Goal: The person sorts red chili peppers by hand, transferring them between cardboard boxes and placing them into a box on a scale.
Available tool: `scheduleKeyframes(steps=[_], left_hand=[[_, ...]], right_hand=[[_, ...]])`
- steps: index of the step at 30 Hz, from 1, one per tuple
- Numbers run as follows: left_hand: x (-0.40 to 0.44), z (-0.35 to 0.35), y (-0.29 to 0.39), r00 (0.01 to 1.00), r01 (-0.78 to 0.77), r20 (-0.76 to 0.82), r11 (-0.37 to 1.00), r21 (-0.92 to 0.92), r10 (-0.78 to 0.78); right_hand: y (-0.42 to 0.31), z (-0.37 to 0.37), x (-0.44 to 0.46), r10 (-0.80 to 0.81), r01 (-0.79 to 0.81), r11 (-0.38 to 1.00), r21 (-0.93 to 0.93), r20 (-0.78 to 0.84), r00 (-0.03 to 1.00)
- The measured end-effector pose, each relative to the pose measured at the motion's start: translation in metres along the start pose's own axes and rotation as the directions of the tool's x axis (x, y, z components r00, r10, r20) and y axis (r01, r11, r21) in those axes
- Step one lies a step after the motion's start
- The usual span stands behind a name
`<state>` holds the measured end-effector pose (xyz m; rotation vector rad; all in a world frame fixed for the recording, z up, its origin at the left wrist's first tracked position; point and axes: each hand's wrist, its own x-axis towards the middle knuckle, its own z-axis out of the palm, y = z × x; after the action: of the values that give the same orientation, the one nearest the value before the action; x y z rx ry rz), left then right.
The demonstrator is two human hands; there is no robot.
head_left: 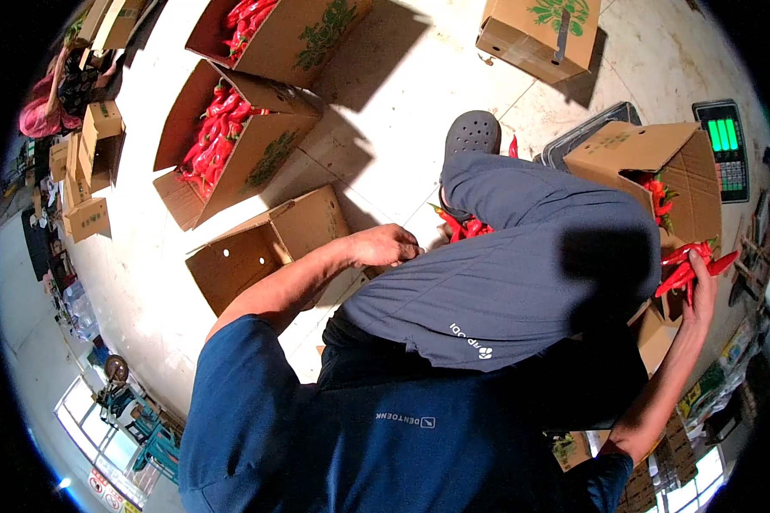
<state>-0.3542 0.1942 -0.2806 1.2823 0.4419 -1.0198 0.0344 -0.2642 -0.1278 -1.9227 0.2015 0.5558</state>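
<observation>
My right hand (701,295) is closed around several red chili peppers (684,267), out to the right of my knee. Just above it, a cardboard box (637,144) with open flaps holds more red peppers (659,201) and rests on a dark scale platform (592,128). My left hand (385,245) is held low beside my trouser leg with its fingers curled in; whether anything is in them is hidden. Close to that hand lies a pile of red peppers (464,227), partly covered by my leg.
An open cardboard box (261,248) stands by my left forearm. Two boxes of red peppers (218,141) stand beyond it. A closed box (541,38) is ahead. The scale's lit display (724,137) is at right. One loose pepper (513,147) lies near my shoe (472,134).
</observation>
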Motion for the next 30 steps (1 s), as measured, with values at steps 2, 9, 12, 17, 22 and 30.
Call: scheduleKeyframes(steps=[2, 9, 12, 17, 22, 30], left_hand=[[0.005, 0.0, -0.009, 1.0, 0.004, 0.026, 0.989, -0.151, 0.0], [0.013, 0.014, -0.009, 0.996, 0.067, -0.039, 0.95, -0.306, -0.082], [0.009, 0.013, -0.002, 0.996, 0.066, -0.045, 0.958, -0.278, -0.082], [0.005, 0.006, 0.008, 1.0, 0.01, -0.023, 0.952, -0.306, -0.018], [0.016, 0.005, -0.001, 0.988, 0.132, -0.043, 0.964, -0.233, -0.146], [0.02, 0.015, -0.003, 0.981, 0.184, -0.024, 0.956, -0.226, -0.195]], right_hand=[[0.0, 0.004, -0.001, -0.024, 0.024, 1.0, -0.011, -0.031, 0.999], [-0.007, 0.013, -0.007, -0.027, 0.027, 0.997, -0.069, 0.002, 1.0], [-0.005, 0.002, -0.003, 0.021, -0.019, 0.998, -0.066, 0.039, 0.999], [-0.01, 0.012, -0.007, 0.006, -0.003, 0.998, -0.06, 0.042, 0.999], [-0.002, -0.001, 0.001, 0.045, -0.044, 0.998, -0.032, 0.006, 0.999], [-0.006, -0.001, -0.001, 0.055, -0.054, 0.997, -0.053, 0.028, 0.998]])
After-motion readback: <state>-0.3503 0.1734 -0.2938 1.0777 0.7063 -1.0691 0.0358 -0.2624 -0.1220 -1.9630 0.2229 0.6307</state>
